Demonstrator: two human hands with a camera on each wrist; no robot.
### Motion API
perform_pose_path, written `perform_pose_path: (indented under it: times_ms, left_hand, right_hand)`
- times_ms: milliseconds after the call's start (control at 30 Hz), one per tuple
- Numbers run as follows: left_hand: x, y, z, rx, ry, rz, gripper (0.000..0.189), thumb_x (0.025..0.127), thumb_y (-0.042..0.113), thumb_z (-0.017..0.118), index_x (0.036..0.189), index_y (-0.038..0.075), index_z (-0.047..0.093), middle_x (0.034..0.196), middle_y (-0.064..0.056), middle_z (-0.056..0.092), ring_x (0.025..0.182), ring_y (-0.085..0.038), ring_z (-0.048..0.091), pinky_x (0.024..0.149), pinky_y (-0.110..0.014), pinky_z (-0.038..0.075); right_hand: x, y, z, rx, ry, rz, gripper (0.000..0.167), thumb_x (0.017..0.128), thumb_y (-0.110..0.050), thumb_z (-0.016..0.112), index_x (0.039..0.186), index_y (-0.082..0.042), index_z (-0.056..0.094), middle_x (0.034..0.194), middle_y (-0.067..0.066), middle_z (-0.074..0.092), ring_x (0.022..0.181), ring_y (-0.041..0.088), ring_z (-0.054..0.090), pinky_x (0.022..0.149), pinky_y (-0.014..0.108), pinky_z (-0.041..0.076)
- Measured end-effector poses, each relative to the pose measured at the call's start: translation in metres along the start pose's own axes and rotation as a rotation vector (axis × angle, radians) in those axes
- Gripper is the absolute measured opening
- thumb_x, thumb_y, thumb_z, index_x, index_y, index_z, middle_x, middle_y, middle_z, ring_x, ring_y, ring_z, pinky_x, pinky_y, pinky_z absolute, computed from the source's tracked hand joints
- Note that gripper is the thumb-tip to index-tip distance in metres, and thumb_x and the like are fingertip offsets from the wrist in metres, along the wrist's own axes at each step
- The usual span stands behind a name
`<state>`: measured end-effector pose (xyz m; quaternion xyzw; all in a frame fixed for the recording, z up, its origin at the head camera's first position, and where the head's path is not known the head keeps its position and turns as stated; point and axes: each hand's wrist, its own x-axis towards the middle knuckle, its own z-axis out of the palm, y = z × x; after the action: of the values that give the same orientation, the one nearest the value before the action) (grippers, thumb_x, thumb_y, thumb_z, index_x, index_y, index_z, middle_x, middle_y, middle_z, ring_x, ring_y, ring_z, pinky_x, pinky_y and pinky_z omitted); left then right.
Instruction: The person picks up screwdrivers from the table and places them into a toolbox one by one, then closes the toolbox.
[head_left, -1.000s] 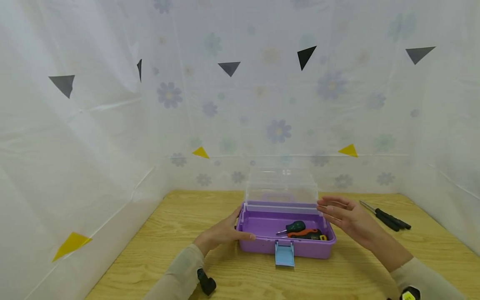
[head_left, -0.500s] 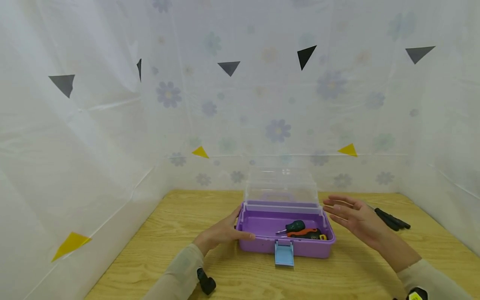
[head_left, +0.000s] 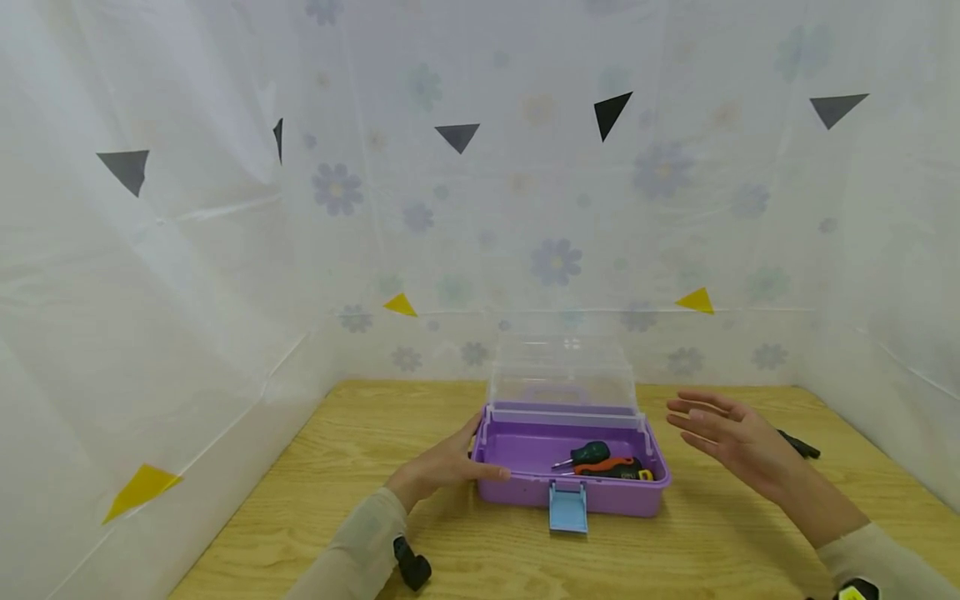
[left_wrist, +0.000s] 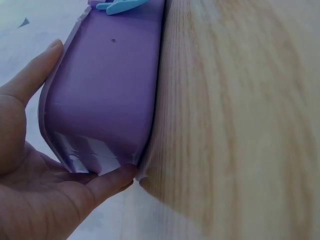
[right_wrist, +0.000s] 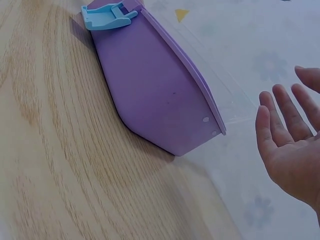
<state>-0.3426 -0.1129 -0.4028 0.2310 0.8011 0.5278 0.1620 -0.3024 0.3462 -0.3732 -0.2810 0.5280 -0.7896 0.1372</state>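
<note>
A purple toolbox [head_left: 626, 502] stands on the table with its clear lid [head_left: 562, 362] raised at the back. Its light blue latch [head_left: 568, 510] hangs down in front. My left hand [head_left: 442, 467] holds the box's left end, thumb at the front rim; in the left wrist view the fingers [left_wrist: 112, 182] lie against the end wall. Inside lie a stubby dark green screwdriver [head_left: 591, 452] and an orange-and-black handled tool [head_left: 611, 468]. Right of the box, apart from it, my right hand [head_left: 738, 442] is raised with relaxed fingers, holding nothing, as the right wrist view also shows.
Behind my right hand, a black tool handle [head_left: 801, 445] shows on the wooden table [head_left: 315, 517]; the rest of it is hidden. White flowered sheeting [head_left: 480, 242] encloses the table at the back and sides.
My right hand has moved right, away from the toolbox's right rear corner, and now covers most of the black-handled tools. The left hand and the box have stayed put.
</note>
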Motion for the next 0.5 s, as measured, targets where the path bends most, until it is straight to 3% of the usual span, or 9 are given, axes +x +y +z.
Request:
perform_pose_path:
  times_ms: [500]
  left_hand:
    - [0.002,-0.003,0.0,-0.016,-0.005,0.009,0.117,0.088,0.031,0.084,0.168,0.023,-0.001,0.168,-0.016,0.022,0.15,-0.036,0.027,0.12,-0.061,0.018]
  right_hand:
    - [-0.011,-0.009,-0.017,-0.007,0.013,-0.017,0.047,0.112,0.001,0.027,0.142,-0.012,0.062,0.14,0.004,0.064,0.131,0.021,0.057,0.108,0.034,0.046]
